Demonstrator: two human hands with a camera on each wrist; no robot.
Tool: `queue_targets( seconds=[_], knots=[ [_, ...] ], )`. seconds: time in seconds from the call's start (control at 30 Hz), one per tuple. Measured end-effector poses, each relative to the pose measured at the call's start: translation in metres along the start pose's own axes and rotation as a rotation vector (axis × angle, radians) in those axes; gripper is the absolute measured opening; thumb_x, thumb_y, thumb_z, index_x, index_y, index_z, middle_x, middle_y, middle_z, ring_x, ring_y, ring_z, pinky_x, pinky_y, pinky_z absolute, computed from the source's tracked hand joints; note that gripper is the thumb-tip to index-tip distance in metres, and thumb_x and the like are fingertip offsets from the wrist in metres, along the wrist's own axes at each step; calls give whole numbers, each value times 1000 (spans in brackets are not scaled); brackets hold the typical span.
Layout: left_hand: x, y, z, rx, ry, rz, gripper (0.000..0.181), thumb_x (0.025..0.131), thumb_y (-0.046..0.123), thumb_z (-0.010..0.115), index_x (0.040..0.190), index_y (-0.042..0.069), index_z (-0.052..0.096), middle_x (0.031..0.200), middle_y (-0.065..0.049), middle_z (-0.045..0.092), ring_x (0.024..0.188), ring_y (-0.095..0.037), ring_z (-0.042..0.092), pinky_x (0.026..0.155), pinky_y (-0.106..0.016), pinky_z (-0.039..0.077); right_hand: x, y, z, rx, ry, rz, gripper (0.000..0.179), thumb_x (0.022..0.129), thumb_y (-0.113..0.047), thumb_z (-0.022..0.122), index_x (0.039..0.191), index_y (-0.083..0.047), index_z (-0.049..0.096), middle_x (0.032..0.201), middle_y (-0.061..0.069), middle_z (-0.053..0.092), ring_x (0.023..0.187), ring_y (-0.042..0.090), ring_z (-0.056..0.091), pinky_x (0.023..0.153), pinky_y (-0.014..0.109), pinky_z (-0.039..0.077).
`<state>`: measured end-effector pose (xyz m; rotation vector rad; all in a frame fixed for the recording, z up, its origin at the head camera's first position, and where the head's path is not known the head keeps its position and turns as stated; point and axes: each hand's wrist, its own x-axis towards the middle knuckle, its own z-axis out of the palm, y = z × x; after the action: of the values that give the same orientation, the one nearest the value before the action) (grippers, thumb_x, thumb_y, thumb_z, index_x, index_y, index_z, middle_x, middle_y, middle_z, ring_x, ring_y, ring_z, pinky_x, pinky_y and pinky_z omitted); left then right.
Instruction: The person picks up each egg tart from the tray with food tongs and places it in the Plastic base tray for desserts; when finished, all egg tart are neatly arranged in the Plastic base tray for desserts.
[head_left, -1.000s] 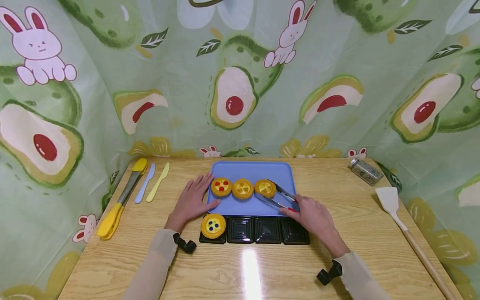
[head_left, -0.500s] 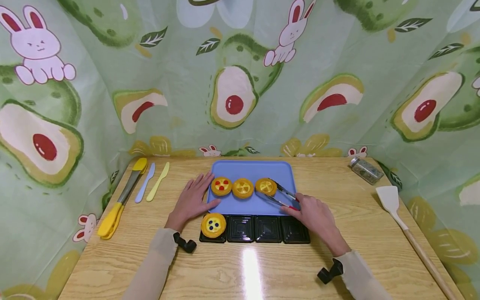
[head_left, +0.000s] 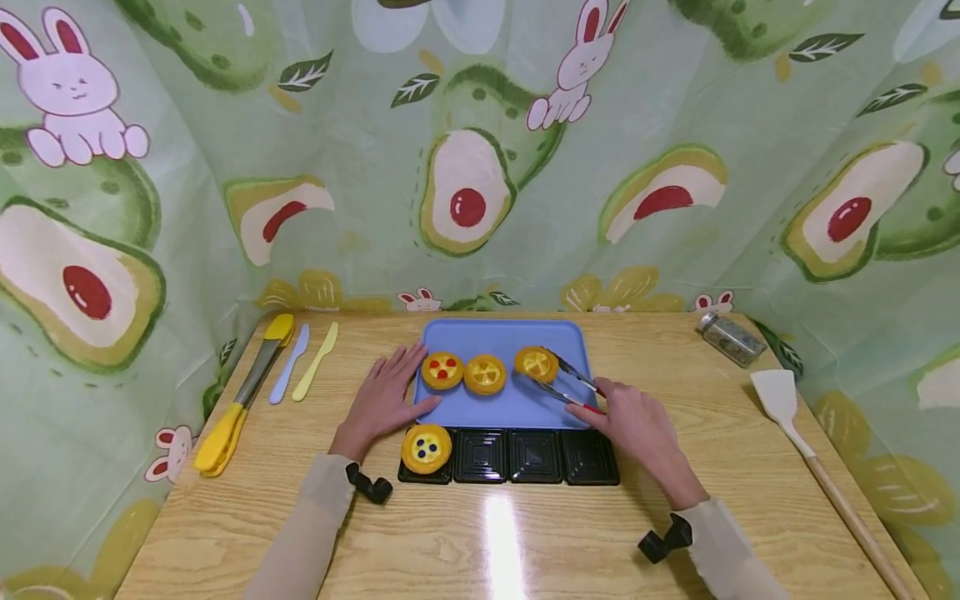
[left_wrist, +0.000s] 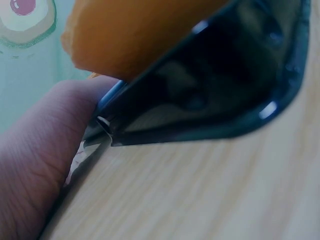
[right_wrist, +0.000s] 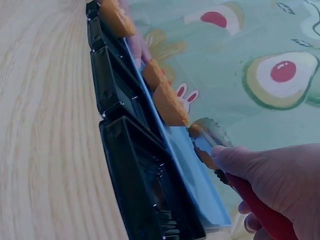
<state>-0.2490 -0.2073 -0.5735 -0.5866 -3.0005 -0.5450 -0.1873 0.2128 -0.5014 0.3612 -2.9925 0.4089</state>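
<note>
My right hand (head_left: 637, 421) holds a pair of tongs (right_wrist: 262, 210) with red handles, thumb along one side. The tongs' tips grip a yellow egg tart (head_left: 536, 364), which looks raised a little above the blue tray (head_left: 510, 331). On that tray sit a plain tart (head_left: 485, 376) and a tart with red dots (head_left: 442, 371), side by side. My left hand (head_left: 384, 402) rests at the tray's left edge, fingers straight and thumb over the rim. A tart with blue dots (head_left: 427, 449) sits in the leftmost compartment of a black tray (head_left: 480, 457).
Left of the trays lie yellow-handled tongs (head_left: 243, 400), a blue knife (head_left: 289, 367) and a yellow knife (head_left: 316, 362). On the right are a spice jar (head_left: 733, 340) and a white spatula (head_left: 777, 400) with a wooden handle. A printed curtain (head_left: 360, 225) surrounds the table.
My right hand has moved slightly right and up with the tongs, and the tart in them has shifted away from the middle tart. My left hand stays put.
</note>
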Motion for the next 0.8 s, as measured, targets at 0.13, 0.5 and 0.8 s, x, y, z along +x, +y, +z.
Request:
queue_targets(
  seconds=[0.13, 0.5, 0.8],
  knots=[
    [0, 0, 0, 5, -5, -5, 104, 91, 82, 50, 170, 26, 14, 175, 5, 13, 162, -27, 13, 129, -57, 10, -2, -2, -6, 21, 8, -1, 54, 89, -60, 76, 88, -9, 59, 64, -3, 33, 51, 15, 41, 46, 28, 26],
    [3, 5, -5, -13, 14, 2, 105, 90, 80, 53, 170, 22, 17, 175, 2, 16, 161, -29, 14, 129, -56, 9, -12, -18, -27, 19, 81, -84, 54, 86, -61, 78, 82, -12, 55, 61, -5, 31, 47, 13, 35, 43, 28, 25],
    [0, 2, -1, -11, 4, -4, 103, 91, 80, 51, 170, 23, 16, 175, 3, 15, 161, -28, 14, 129, -56, 10, -39, -39, -25, 71, 23, -169, 52, 85, -62, 79, 79, -18, 52, 59, -10, 26, 48, 5, 23, 46, 24, 17]
  ],
)
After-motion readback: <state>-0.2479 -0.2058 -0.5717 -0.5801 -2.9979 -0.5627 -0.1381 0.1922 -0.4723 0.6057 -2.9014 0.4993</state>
